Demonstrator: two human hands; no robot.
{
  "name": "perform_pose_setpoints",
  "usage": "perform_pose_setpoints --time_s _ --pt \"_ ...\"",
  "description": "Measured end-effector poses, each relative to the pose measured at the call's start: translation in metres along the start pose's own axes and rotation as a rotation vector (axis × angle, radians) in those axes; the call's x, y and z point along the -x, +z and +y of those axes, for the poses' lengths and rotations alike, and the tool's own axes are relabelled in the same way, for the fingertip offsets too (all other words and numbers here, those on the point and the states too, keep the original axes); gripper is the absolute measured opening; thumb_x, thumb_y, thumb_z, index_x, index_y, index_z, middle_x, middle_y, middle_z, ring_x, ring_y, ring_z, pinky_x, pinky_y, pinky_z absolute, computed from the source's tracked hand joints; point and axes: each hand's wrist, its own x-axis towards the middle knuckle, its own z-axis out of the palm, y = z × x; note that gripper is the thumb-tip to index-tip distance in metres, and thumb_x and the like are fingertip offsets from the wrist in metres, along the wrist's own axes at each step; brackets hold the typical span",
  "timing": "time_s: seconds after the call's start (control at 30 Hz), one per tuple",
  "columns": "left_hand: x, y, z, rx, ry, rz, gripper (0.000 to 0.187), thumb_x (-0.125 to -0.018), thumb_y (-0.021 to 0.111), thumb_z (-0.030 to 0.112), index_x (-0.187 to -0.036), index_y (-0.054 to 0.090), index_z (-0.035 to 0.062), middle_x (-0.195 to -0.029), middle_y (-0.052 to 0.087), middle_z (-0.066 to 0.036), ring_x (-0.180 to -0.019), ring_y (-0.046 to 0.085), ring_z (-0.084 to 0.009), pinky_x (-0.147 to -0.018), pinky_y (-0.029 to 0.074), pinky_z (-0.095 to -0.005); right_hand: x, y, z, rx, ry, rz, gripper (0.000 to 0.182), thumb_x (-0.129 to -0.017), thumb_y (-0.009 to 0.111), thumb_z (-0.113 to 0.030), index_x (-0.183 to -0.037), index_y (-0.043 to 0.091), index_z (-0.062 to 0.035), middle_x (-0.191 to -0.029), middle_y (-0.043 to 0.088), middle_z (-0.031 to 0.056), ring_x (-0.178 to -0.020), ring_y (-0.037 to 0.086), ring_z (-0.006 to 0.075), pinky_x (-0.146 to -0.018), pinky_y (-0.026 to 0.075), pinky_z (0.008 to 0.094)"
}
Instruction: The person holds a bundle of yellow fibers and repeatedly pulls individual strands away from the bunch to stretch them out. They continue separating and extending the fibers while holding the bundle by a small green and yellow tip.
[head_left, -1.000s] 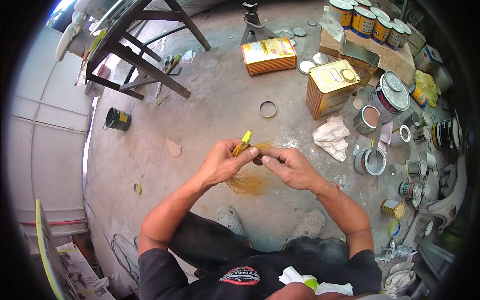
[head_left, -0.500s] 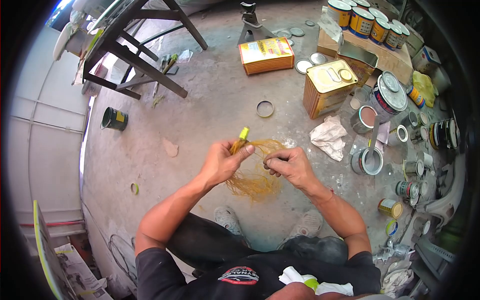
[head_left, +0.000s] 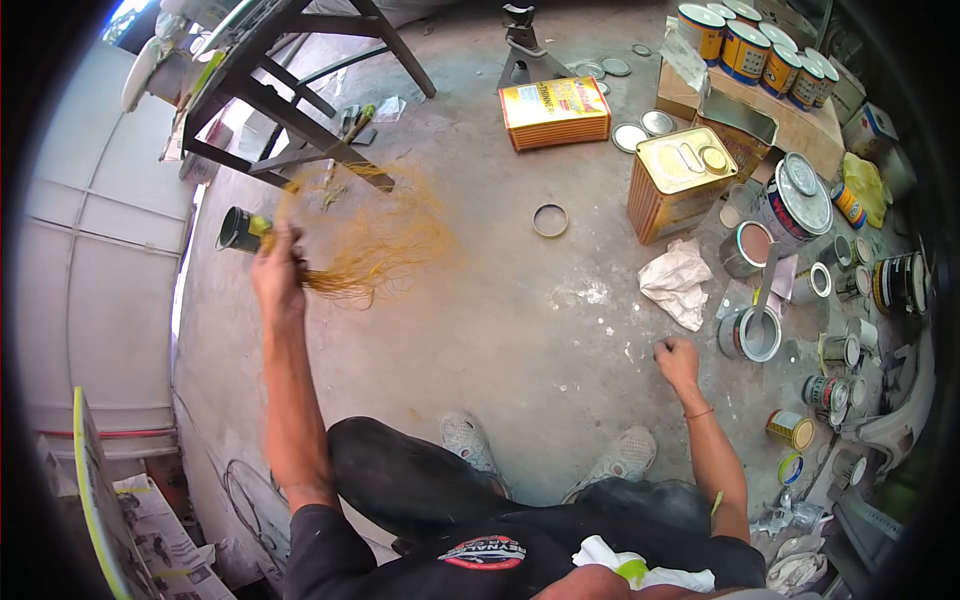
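Observation:
My left hand [head_left: 280, 262], stretched out to the left, is closed on a bundle of thin yellow-brown strands [head_left: 375, 250]. The loose strands fan out to the right, partly blurred by motion. A yellow-green piece [head_left: 260, 225] shows at the top of the grip, overlapping the view of a dark can [head_left: 236, 230] that lies on its side. Apart from it on the right, my right hand [head_left: 677, 360] is closed beside the crumpled white cloth [head_left: 676, 284]; whether anything is inside its fingers is hidden.
A dark trestle [head_left: 290, 110] stands at the upper left. Thinner tins [head_left: 680, 185] and a box [head_left: 790, 120] bearing paint cans are at the upper right. Several open cans crowd the right side, one grey can [head_left: 738, 340] with a stirrer. A ring lid [head_left: 550, 220] lies mid-floor.
My hands have moved apart: the left swung up and left with the strands, the right let go of them and moved right. The camera view has shifted slightly.

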Motion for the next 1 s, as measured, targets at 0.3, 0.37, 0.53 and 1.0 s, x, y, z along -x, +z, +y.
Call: perform_pose_setpoints --time_s 0.3,0.37,0.53,1.0 --pt "0.128 0.117 -0.009 -0.348 -0.232 -0.825 0.023 -0.086 0.072 0.026 -0.086 0.065 0.0036 -0.062 0.056 0.003 -0.050 0.048 -0.0054 -0.044 0.035 -0.0213 0.013 -0.115 -0.213 -0.719 -0.416 -0.097 0.023 -0.086 0.066 -0.018 -0.098 0.069 0.0007 -0.086 0.069 0.0112 -0.072 0.064 0.0168 -0.067 0.049 0.0286" --pt "0.140 0.121 -0.008 -0.308 -0.287 -0.909 0.022 -0.085 0.073 0.024 -0.087 0.065 0.0034 -0.064 0.057 0.003 -0.051 0.049 -0.0055 -0.045 0.036 -0.0216 0.019 -0.113 -0.234 -0.744 -0.473 -0.126 0.023 -0.087 0.065 -0.018 -0.099 0.068 0.0006 -0.087 0.069 0.0112 -0.074 0.065 0.0171 -0.068 0.050 0.0287" --pt "0.158 0.125 -0.007 -0.328 -0.322 -1.027 0.024 -0.083 0.075 0.021 -0.095 0.067 0.0020 -0.068 0.060 0.002 -0.055 0.051 -0.0059 -0.049 0.039 -0.0213 0.025 -0.107 -0.243 -0.880 -0.399 -0.498 0.024 -0.089 0.063 -0.020 -0.099 0.068 0.0018 -0.082 0.069 0.0107 -0.077 0.066 0.0156 -0.070 0.051 0.0293" --pt "0.158 0.123 -0.031 -0.436 -0.304 -1.019 0.032 -0.091 0.065 0.036 -0.085 0.065 0.0042 -0.067 0.060 0.001 -0.056 0.052 -0.0066 -0.049 0.040 -0.0227 0.030 -0.093 -0.231 -0.966 -0.236 -0.383 0.021 -0.079 0.074 -0.012 -0.094 0.070 0.0029 -0.072 0.067 0.0051 -0.063 0.059 0.0073 -0.058 0.047 0.0235"
